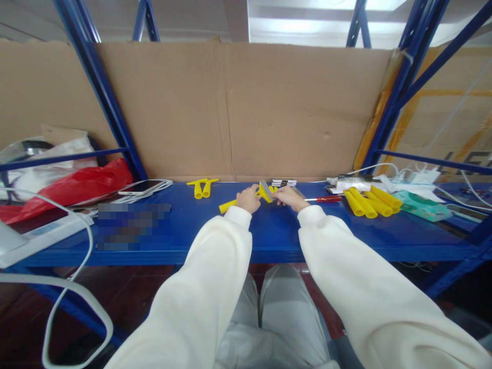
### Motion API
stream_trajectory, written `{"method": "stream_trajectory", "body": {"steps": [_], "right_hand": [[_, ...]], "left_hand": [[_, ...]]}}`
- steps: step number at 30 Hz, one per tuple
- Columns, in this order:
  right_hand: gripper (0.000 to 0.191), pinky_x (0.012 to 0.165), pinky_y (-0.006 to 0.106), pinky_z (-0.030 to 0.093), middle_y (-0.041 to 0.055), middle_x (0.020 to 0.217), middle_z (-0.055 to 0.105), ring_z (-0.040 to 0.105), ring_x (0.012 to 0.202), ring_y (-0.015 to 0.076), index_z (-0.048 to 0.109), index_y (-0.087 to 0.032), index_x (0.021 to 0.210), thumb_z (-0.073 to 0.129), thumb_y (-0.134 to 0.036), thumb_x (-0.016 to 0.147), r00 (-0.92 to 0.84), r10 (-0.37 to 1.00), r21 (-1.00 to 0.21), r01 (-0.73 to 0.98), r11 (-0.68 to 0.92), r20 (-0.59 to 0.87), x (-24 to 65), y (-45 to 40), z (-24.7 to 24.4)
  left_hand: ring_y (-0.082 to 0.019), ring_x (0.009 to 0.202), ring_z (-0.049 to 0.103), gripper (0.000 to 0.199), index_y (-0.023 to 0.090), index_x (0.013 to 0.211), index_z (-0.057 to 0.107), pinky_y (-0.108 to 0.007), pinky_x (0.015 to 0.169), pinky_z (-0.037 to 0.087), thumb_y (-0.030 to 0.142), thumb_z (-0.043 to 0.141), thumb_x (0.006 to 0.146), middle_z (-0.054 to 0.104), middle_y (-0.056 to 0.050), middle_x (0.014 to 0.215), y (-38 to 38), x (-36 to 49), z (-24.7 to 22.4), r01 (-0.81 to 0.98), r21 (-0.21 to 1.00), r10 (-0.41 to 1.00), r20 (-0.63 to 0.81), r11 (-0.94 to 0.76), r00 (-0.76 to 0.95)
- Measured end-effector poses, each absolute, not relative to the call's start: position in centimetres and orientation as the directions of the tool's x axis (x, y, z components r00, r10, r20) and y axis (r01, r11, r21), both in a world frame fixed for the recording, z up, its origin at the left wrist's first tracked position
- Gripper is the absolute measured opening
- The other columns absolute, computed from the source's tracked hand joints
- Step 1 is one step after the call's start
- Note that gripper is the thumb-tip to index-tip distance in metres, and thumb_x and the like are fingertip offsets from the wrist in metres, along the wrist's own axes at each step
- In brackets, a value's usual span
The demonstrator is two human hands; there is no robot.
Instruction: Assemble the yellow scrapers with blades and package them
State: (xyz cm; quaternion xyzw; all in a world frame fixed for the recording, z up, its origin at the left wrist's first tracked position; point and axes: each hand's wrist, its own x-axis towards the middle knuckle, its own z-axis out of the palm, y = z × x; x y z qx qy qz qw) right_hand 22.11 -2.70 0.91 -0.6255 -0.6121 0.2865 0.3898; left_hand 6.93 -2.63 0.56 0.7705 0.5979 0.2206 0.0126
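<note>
My left hand [249, 199] is closed round the handle of a yellow scraper [227, 206], whose butt end sticks out to the left. A flat silvery blade [265, 189] lies across the scraper's yellow head, between my two hands. My right hand [290, 198] has its fingers pinched together at the right side of that head; anything between its fingertips is too small to make out. Just right of this hand lies a screwdriver [329, 198] with a red handle, its shaft pointing towards the hand.
Two yellow T-shaped scraper bodies [202, 188] lie left at the back. Several yellow tube handles [371, 201] lie on the right, beside a green packet [421, 205]. Behind my hands is a small stack of flat pieces [283, 182]. Cardboard [230, 113] walls the blue bench [274, 236].
</note>
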Motion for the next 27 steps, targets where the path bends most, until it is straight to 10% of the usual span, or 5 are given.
{"method": "stream_trajectory", "body": {"steps": [27], "right_hand": [[0.027, 0.040, 0.017, 0.031, -0.0038, 0.044, 0.052, 0.047, 0.041, 0.0064, 0.057, -0.015, 0.062, 0.058, -0.006, 0.087, -0.054, 0.998, -0.942, 0.337, -0.006, -0.026, 22.82, -2.46, 0.62]], "left_hand": [[-0.023, 0.114, 0.061, 0.049, 0.034, 0.144, 0.050, -0.032, 0.095, 0.046, 0.021, 0.042, 0.097, 0.062, -0.009, 0.118, -2.45, 6.58, 0.33, 0.892, 0.084, 0.870, 0.278, -0.444, 0.407]]}}
